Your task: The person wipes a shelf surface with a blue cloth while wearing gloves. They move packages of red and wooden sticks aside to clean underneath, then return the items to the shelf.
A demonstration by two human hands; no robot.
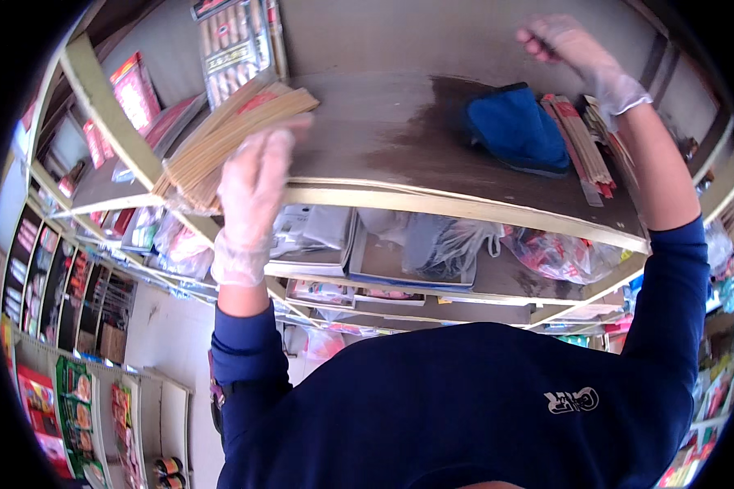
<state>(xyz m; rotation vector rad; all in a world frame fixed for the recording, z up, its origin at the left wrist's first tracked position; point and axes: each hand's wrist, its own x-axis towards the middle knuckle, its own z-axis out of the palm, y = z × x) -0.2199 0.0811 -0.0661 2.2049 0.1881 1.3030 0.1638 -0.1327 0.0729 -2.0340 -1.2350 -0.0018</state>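
Note:
My left hand (254, 177), in a clear plastic glove, is at the shelf's front edge beside bundles of thin wooden sticks (238, 147), perhaps chopsticks. Its fingers are curled. A blurred pinkish strip shows at their tips, and whether they grip it or a bundle cannot be told. My right hand (563, 46), gloved the same way, is raised near the back panel with its fingers curled in and nothing visible in them. Below it a blue cloth (517, 131) with a dark edge lies crumpled on the brown shelf board (355, 122). A dark, wet-looking patch spreads left of the cloth.
Packaged chopsticks (578, 140) lie right of the cloth. A carded pack (232, 52) stands at the back left. The lower shelf holds an open carton (373, 263) and plastic bags (563, 250). A wooden post (107, 116) rises at left; stocked shelving (67, 403) stands beyond the floor.

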